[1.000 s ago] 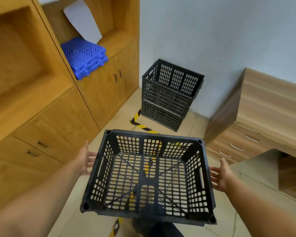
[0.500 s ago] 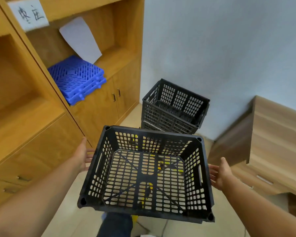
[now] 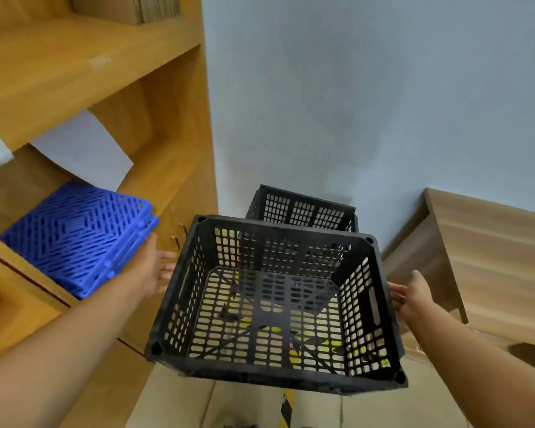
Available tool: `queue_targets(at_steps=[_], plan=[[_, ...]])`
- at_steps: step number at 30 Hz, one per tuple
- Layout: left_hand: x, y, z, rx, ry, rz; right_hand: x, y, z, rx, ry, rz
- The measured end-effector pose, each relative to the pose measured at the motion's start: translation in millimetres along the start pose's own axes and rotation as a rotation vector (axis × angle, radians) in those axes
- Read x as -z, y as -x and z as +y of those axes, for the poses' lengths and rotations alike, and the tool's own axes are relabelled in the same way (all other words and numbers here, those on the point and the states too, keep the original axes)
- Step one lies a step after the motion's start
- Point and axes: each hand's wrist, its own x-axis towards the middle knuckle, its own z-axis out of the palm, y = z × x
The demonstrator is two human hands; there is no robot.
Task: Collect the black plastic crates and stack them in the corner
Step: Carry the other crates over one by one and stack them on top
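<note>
An empty black plastic crate [image 3: 272, 307] with perforated walls fills the middle of the view, held level in the air. My left hand [image 3: 150, 267] presses on its left side and my right hand [image 3: 413, 298] on its right side, fingers tucked under the rim. Just beyond it, in the corner against the grey wall, the top of the stacked black crates [image 3: 303, 208] shows; the held crate hides the lower part of that stack.
A wooden cabinet [image 3: 167, 125] with shelves rises on the left, holding blue plastic panels [image 3: 74, 236] and a white sheet [image 3: 84, 149]. A wooden desk [image 3: 476, 257] with drawers stands on the right. Yellow-black floor tape [image 3: 286, 409] runs below.
I have walked closer to the corner; the held crate is higher and now overlaps the stacked crates. The view has tilted upward, with the cabinet shelves larger on the left.
</note>
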Motion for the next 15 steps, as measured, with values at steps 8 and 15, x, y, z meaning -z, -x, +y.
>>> queue_targets(at_steps=[8,15], plan=[[-34.9,-49.4,84.0,-0.051,-0.044,-0.113,-31.9,-12.5,-44.8,0.027,-0.082,0.025],[-92.3,-81.9,129.8,-0.096,-0.039,-0.109,-48.9,-57.0,-104.8,0.041,-0.144,0.011]])
